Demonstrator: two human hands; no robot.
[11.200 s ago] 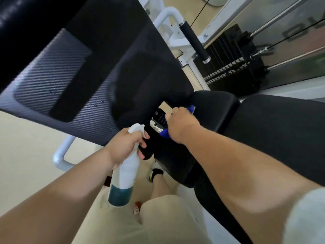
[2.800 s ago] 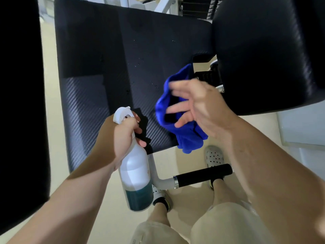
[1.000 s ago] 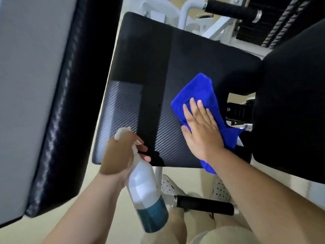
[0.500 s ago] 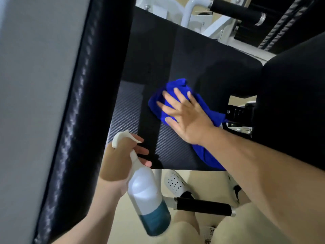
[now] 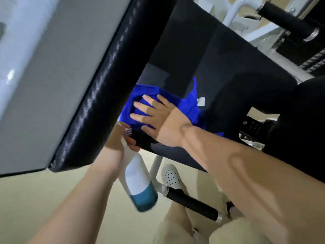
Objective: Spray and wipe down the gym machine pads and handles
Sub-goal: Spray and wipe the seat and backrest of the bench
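Observation:
My right hand point(image 5: 154, 117) lies flat, fingers spread, pressing a blue cloth point(image 5: 186, 104) against a black textured seat pad point(image 5: 228, 71). The cloth's left end runs under a second black pad point(image 5: 105, 81) that crosses the upper left of the view. Just below the seat pad's near edge, my left hand point(image 5: 121, 140) grips the neck of a white spray bottle point(image 5: 139, 180) with blue-green liquid in its base. The bottle tilts down to the right and its nozzle is hidden behind the upper pad.
A black foam handle point(image 5: 191, 202) on a white tube sits below the seat pad, near my white shoe point(image 5: 172, 175). Another black handle point(image 5: 288, 20) and a weight stack point(image 5: 313, 55) are at the top right. A third black pad point(image 5: 302, 117) is at the right. The floor is beige.
My right hand has slid the blue cloth leftward across the seat pad, toward the upper pad. The view has tilted, and the left hand with the bottle now sits closer under that pad.

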